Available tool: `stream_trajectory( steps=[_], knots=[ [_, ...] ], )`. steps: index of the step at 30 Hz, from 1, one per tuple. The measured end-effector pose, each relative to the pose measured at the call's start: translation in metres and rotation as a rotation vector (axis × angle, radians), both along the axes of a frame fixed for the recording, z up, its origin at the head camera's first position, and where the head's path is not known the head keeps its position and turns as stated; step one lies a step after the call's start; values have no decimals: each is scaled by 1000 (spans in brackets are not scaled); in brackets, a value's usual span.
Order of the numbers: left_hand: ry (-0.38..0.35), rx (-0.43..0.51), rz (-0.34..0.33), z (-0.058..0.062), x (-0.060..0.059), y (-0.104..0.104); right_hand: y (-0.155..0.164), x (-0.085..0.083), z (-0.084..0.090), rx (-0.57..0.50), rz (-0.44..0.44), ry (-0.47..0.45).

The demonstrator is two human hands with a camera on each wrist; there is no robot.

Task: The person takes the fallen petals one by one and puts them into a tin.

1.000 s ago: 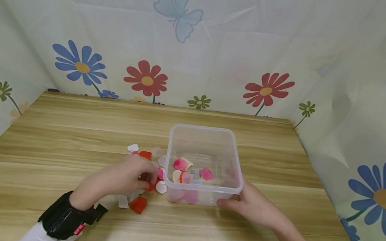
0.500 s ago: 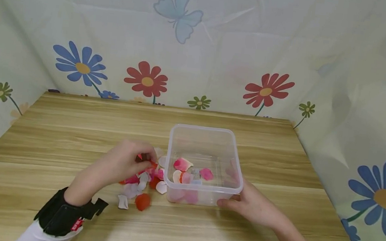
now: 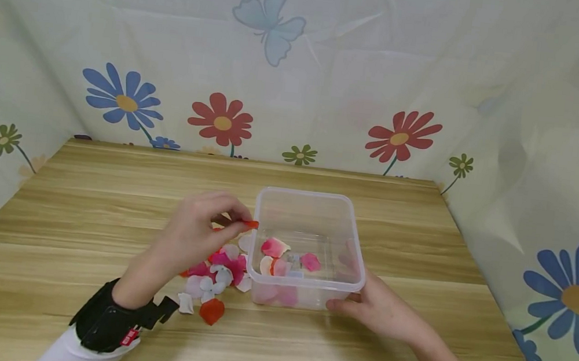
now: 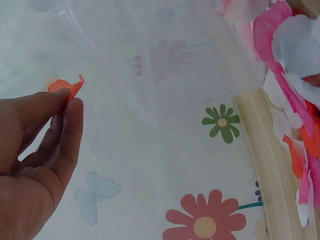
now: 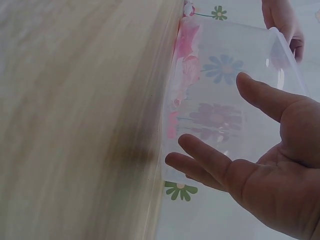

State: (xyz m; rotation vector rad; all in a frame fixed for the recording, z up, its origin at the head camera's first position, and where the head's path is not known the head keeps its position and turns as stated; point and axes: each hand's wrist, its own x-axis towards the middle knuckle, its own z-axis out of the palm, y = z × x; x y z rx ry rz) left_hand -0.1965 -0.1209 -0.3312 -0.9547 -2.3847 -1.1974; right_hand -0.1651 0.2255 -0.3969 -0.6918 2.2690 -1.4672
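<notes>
My left hand (image 3: 202,221) pinches a red-orange petal (image 4: 70,87) between thumb and fingertips. In the head view, that petal overlaps the left rim of a clear plastic box (image 3: 306,281). Several petals lie inside the box, among them a pink-and-cream petal (image 3: 275,247) and a pink petal (image 3: 310,261). My right hand (image 3: 377,305) rests at the box's near right corner, thumb at the front. In the right wrist view, its fingers (image 5: 205,157) are spread and fairly straight against the clear wall. A loose heap of petals (image 3: 223,267) lies left of the box, partly under my left hand.
A wood-grain table (image 3: 111,186) bears the box and the heap. One red petal (image 3: 212,311) and a white petal (image 3: 186,303) lie at the heap's near edge. A flower-printed cloth (image 3: 330,80) stands behind the table and along both sides.
My left hand has gone from sorting in the heap up and away from me, raising a red-orange petal to the box's left rim. The right hand and box have stayed in place.
</notes>
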Motion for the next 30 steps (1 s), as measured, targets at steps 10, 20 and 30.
stream_trajectory(
  steps=[10,20,30],
  knots=[
    [13,-10,-125,-3,0,18,1,0,0,15,7,28],
    [19,-7,-227,-7,1,29,1,0,0,-4,10,6],
    [55,-38,-227,-10,0,29,1,-1,0,7,8,13]
  ],
)
